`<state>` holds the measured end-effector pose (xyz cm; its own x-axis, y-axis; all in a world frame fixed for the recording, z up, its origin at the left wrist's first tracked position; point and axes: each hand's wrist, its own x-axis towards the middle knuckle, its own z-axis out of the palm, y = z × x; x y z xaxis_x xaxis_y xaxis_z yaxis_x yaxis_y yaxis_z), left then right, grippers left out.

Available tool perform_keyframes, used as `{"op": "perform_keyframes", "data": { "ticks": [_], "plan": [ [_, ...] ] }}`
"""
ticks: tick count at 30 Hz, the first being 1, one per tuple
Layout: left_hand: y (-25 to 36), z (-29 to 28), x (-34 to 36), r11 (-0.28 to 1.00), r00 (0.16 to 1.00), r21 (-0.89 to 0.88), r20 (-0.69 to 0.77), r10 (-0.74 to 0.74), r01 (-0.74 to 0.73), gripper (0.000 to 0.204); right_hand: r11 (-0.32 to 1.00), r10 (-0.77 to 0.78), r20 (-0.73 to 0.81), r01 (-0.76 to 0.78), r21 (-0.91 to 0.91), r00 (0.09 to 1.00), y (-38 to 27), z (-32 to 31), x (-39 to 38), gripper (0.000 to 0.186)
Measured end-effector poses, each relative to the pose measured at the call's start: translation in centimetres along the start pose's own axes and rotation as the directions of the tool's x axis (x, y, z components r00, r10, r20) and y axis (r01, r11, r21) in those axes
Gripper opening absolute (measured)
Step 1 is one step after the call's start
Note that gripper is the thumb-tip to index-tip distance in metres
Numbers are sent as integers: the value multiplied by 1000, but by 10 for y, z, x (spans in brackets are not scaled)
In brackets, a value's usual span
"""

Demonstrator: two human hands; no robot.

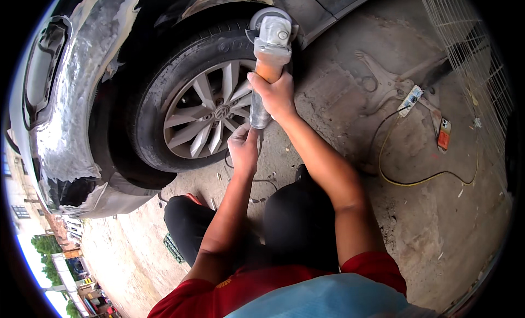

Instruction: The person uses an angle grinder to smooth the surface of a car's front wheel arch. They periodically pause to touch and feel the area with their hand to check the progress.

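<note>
My right hand [275,95] is wrapped round the orange-and-grey body of an angle grinder [264,103], its head pointing away from me. The round disc [269,16] at its far end is by the wheel arch, over the tire's upper right; whether it touches the bodywork I cannot tell. My left hand [243,148] is closed, with fingers and thumb pinched at the grinder's tail end, where a dark cord comes out. Beyond my hands stands a car wheel with a silver spoked rim [199,118] and a black tire [150,113].
The car's bumper [68,115] at left is sanded to bare grey-white. At right on the concrete are a metal stand base [385,80], a power strip [410,101] with a yellow cable [418,184], and an orange phone [444,136]. Wire mesh [465,39] stands beyond. My bent knees are below my hands.
</note>
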<state>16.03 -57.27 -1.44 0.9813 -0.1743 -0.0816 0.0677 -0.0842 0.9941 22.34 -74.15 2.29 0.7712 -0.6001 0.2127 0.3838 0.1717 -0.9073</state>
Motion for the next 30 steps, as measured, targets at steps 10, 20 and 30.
{"op": "perform_keyframes", "data": {
  "ticks": [10,20,30],
  "plan": [
    [13,13,-2,997,997,45,64,51,-54,21,969,-124,-52,110,-221,991,-26,14,-2,53],
    [4,10,-7,1000,999,31,49,6,-7,24,984,-139,-83,128,-123,987,-8,5,-1,32],
    [21,3,-29,987,994,-116,-26,109,-112,12,938,111,232,-179,297,966,-58,-3,-10,23]
  ]
}}
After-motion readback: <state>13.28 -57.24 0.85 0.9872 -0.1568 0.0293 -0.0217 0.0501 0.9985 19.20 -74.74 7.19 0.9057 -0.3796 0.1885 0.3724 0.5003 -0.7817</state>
